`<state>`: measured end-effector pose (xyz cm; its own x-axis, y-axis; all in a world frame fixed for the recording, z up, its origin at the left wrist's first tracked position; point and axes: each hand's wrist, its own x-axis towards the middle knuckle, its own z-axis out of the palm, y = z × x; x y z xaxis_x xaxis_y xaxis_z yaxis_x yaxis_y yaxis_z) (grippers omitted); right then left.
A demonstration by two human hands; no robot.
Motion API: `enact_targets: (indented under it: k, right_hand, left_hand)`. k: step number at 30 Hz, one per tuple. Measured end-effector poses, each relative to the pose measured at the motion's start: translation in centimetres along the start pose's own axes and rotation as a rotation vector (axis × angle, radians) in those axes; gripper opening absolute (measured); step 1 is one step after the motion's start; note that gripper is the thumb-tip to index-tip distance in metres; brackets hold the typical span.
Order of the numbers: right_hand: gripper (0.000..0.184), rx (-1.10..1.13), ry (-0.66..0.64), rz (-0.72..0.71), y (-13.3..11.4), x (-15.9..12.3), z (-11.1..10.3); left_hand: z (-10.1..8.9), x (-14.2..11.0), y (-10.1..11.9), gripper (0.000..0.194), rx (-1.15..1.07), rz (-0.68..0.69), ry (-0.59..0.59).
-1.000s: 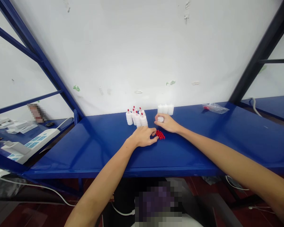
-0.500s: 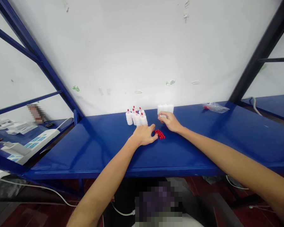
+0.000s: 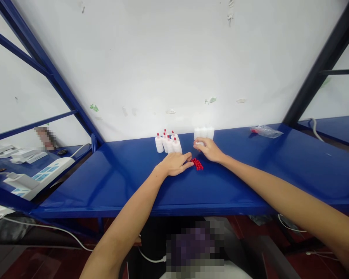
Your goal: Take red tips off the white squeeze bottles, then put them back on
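My left hand (image 3: 176, 163) rests low over the blue table, its thumb and index finger apart at the left edge of a cluster of small red caps (image 3: 198, 165). Nothing shows between those fingers. Just behind it stand several white squeeze bottles (image 3: 160, 144) with red-tipped nozzles, upright in a group. My right hand (image 3: 209, 149) is closed around a white bottle (image 3: 200, 143), held tilted above the table to the right of the caps. Most of that bottle is hidden by the fingers. Behind this hand, several white bottles (image 3: 204, 133) without visible red tips stand by the wall.
The blue table (image 3: 250, 174) runs along a white wall. A clear plastic bag (image 3: 266, 131) with something red in it lies at the back right. Blue metal posts (image 3: 66, 93) rise at the left. Beyond them are a white power strip (image 3: 46, 174) and white boxes (image 3: 26, 153).
My right hand has shifted slightly right and turned, so less of the white bottle shows. My left thumb and index finger have moved a little at the edge of the red caps.
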<state>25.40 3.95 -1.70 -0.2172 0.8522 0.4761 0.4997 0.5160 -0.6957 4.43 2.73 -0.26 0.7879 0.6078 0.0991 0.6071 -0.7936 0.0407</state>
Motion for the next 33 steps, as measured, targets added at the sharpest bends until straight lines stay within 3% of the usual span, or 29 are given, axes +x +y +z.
enact_targets:
  k: [33]
  right_hand:
    - [0.023, -0.007, -0.068, -0.038, 0.29, 0.14, 0.05]
  left_hand:
    - [0.74, 0.71, 0.26, 0.055, 0.138, 0.007, -0.007]
